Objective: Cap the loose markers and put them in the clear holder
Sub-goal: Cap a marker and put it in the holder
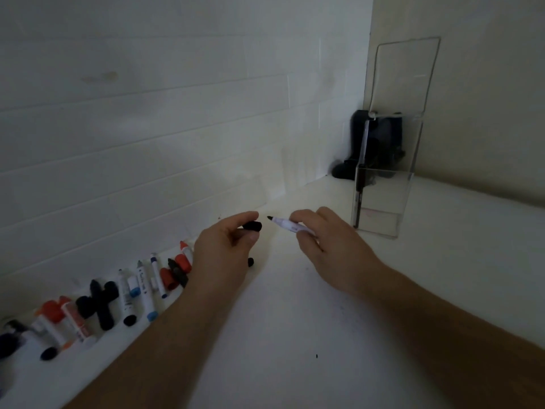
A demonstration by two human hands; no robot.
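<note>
- Left hand (pixel 227 246) pinches a black cap (pixel 253 226) between thumb and fingertips, open end pointing at 3 o'clock.
- Right hand (pixel 323 246) grips a white marker (pixel 287 225) by the barrel, its bare black tip pointing at 9 o'clock toward the cap.
- Tip and cap are close, a small gap between them, not touching.
- Both held just above the white worktop (pixel 295 320), mid-frame.
- Clear holder (pixel 383 184) stands upright at 2 o'clock from the hands, near the corner, tall back panel leaning on the wall.
- One dark marker (pixel 359 190) stands inside it, against the left wall of the holder.
- Dark object (pixel 354 143) sits behind the holder in the corner; can't tell what it is.
- Loose markers and caps (pixel 129 290) lie in a row along the wall at 8 o'clock from the hands: red, blue and black, some uncapped with separate caps lying among them.
- Small black cap (pixel 250 262) lies on the worktop just beside the left hand, partly hidden by it.
</note>
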